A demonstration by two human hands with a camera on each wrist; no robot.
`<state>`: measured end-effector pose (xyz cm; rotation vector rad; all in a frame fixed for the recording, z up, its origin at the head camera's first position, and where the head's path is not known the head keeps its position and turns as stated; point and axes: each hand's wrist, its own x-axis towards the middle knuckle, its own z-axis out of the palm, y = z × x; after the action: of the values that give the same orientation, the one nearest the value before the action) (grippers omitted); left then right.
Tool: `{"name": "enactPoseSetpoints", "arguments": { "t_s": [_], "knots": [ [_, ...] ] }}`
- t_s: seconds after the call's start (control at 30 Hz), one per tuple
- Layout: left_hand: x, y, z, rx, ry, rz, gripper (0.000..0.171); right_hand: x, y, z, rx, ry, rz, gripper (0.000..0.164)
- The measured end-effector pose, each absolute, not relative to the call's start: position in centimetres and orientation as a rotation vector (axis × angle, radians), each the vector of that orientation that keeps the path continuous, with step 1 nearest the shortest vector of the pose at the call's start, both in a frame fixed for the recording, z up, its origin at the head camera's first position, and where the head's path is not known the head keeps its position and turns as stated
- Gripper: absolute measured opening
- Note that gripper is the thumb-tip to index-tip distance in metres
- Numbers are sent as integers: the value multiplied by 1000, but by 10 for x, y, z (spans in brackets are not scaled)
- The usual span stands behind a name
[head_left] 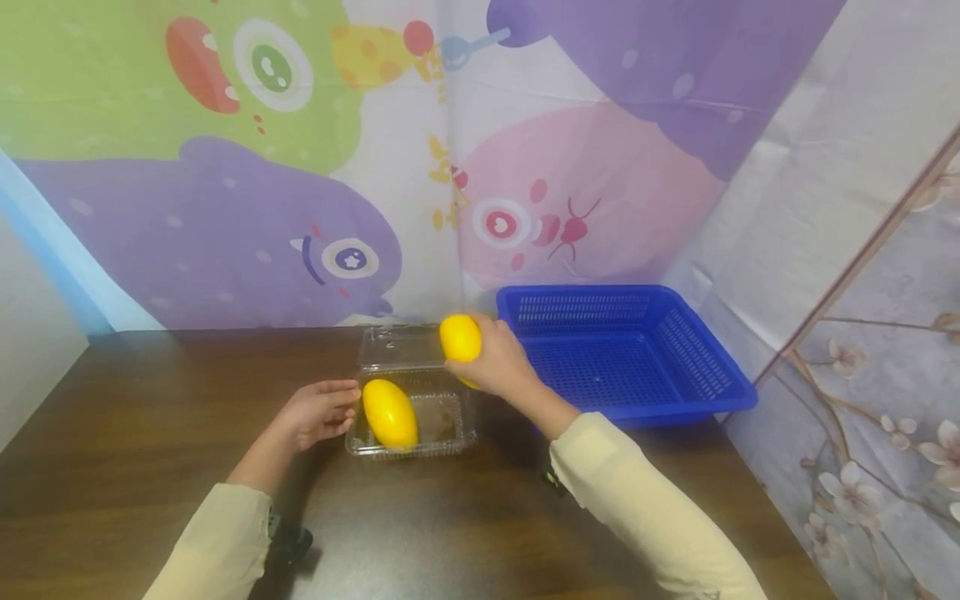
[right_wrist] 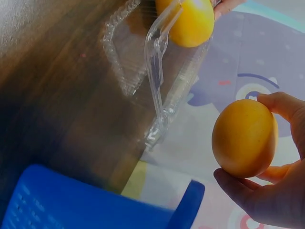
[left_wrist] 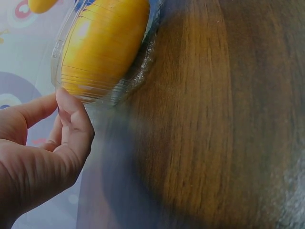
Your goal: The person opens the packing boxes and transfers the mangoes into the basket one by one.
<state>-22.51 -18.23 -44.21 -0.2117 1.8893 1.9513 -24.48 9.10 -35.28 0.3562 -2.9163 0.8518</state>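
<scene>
A clear plastic clamshell box (head_left: 442, 417) lies on the table with its lid (head_left: 401, 346) folded back. One smooth yellow mango-like fruit (head_left: 390, 414) sits in the left part of the box. My left hand (head_left: 321, 412) is at the box's left side; in the left wrist view, its thumb and forefinger pinch the rim near the fruit's end. Above the box's right back corner, my right hand (head_left: 498, 357) grips a second yellow mango-like fruit (head_left: 460, 337) between thumb and fingers. That fruit (right_wrist: 244, 138) is raised clear of the box in the right wrist view.
A blue plastic basket (head_left: 630, 414) with slotted walls stands right of the box, close behind my right forearm. A cartoon-printed cloth (head_left: 420, 250) hangs at the table's back edge. A flower-patterned panel (head_left: 885, 433) borders the right side. Brown wooden tabletop (head_left: 420, 525) extends in front.
</scene>
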Motion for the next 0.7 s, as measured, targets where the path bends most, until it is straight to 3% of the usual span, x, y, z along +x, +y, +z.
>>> {"name": "enactPoseSetpoints", "arguments": {
  "t_s": [0.7],
  "knots": [
    [-224, -179, -440, -213, 1927, 1939, 53, -249, 105, -345, 321, -2926, 780, 75]
  ]
}}
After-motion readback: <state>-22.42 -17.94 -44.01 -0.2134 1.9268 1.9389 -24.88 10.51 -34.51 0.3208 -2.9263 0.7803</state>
